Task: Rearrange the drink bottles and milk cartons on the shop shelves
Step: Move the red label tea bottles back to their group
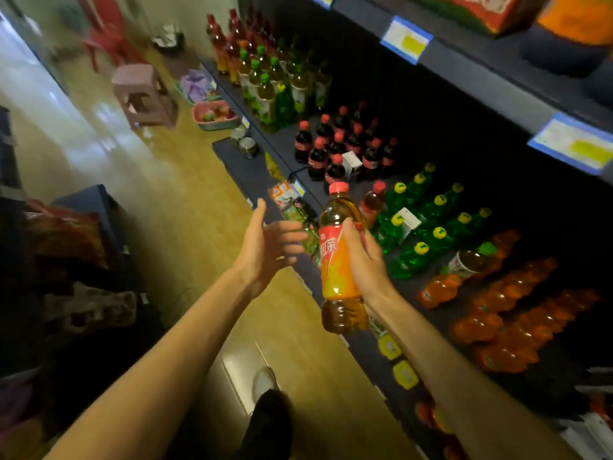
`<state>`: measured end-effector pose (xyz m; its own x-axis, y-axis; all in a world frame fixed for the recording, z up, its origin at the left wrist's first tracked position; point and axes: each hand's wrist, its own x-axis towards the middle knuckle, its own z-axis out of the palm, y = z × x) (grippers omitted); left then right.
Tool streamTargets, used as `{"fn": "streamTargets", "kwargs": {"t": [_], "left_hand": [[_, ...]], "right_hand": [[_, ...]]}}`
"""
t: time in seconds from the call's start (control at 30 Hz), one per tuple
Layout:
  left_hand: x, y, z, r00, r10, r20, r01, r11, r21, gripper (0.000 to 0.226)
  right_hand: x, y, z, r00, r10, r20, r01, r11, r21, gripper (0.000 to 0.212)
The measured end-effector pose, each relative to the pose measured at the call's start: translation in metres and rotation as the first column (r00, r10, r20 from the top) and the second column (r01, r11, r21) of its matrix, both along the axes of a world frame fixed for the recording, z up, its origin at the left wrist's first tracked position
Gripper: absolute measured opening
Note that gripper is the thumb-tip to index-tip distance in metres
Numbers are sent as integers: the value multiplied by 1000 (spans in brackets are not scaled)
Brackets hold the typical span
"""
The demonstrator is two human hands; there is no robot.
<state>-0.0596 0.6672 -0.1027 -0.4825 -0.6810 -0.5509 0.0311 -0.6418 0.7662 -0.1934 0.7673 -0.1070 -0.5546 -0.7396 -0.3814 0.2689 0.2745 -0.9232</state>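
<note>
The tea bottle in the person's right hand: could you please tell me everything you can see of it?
The tea bottle is clear plastic holding amber-brown liquid, with a red screw cap on and a red-to-orange label bearing white characters around its middle. It looks nearly full. It is held roughly upright, leaning slightly, in front of the lower shelf, above the floor. The right hand grips it around the label from behind; the left hand is open beside it, not touching.
</note>
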Motion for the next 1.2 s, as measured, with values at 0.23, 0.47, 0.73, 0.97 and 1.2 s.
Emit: {"fn": "streamTargets", "kwargs": {"t": [0.23,0.47,0.73,0.97,1.2], "left_hand": [[58,-132,-2,993,112,37,-111,994,-19,57],[73,-254,-17,988,146,41,-146,989,9,44],[53,-426,-20,981,168,101,-168,986,-10,44],[57,-561,-11,968,234,89,-235,972,3,49],[79,-689,-28,964,259,57,-261,965,32,45]], "right_hand": [[41,-147,-5,998,-11,59,13,999,-35,39],[33,-267,-14,995,-61,77,62,998,-2,27],[0,-445,-28,998,-51,38,50,998,35,44],[0,-596,-19,998,50,47,-53,997,58,78],[22,-729,-24,997,65,31,-67,995,69,69]]}}
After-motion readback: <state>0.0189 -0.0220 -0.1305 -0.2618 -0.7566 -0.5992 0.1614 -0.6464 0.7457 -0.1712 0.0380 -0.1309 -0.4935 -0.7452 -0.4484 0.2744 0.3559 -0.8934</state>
